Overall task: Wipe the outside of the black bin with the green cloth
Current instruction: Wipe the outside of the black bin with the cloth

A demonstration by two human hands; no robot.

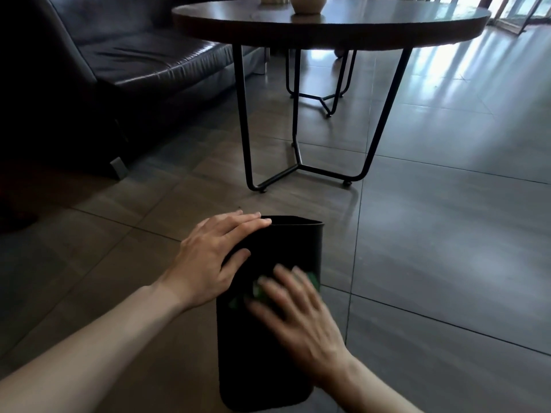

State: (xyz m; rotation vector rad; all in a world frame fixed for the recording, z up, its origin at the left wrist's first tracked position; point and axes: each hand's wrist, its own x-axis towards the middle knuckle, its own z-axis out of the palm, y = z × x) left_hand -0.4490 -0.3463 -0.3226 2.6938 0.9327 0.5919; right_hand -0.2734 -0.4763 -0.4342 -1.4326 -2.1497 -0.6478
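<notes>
Wiping hand: right hand (298, 311), blurred, fingers spread, pressing green cloth (313, 280) flat.
Bracing hand: left hand (213, 257) open on tall black plastic bin (268, 368) rim.
Risk: bin may tip rightward.

My right hand (293, 311) is blurring and covering most of the green cloth (313, 280); only scraps are showing. The black bin (262, 353) is hiding its far side. The vase (307, 4) is getting cut off at the top edge.
</notes>
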